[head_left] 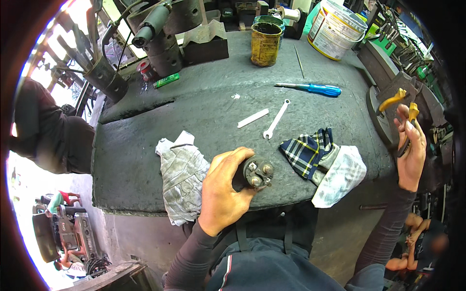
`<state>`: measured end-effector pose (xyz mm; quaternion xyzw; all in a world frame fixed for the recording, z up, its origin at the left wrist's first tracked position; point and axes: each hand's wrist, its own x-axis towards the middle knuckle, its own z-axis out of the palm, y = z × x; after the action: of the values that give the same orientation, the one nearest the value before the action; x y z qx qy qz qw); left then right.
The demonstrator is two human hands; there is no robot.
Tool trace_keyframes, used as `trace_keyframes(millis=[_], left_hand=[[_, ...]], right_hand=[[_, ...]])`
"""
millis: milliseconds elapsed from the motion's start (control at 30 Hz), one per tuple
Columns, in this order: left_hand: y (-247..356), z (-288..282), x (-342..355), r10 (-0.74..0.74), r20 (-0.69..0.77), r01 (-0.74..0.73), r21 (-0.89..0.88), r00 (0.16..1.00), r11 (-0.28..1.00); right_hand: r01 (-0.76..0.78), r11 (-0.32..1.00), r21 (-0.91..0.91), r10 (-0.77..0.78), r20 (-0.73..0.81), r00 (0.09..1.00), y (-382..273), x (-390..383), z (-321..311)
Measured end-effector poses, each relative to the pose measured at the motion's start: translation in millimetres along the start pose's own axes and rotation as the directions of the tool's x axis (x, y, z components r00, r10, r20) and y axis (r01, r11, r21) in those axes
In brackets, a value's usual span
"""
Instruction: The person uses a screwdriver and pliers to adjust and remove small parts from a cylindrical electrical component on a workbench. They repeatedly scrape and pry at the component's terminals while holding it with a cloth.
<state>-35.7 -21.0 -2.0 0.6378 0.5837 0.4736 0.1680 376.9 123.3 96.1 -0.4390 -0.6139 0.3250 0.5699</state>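
My left hand is closed around a dark cylindrical starter solenoid, its end with two copper-coloured terminal bolts facing up, at the near edge of the bench. Off to the right, my right hand grips a tool with a yellow-and-black handle, which looks like pliers; its working end is hidden. Another yellow handle shows just left of those fingers. A crumpled grey cloth lies beside my left hand. Right of the solenoid are a plaid cloth and a pale checked rag.
On the dark bench lie a combination wrench, a white stick, a blue screwdriver and a green tube. Behind stand a grimy yellow can and a white bucket. Another person's dark sleeve is at left.
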Motion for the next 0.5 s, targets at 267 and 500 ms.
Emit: trace_keyframes(millis=[267,500], left_hand=[[0.5,0.7,6.3,-0.001,0.0,0.001,0.007,1.0,1.0],[-4.0,3.8,2.4,0.036,-0.033,-0.035,0.029,0.999,0.999]], right_hand=[[-0.255,0.693,0.674,0.093,0.267,0.959,15.1,-61.0,60.9],[-0.075,0.939,-0.334,0.168,0.258,0.951,-38.3,-93.1,84.8]])
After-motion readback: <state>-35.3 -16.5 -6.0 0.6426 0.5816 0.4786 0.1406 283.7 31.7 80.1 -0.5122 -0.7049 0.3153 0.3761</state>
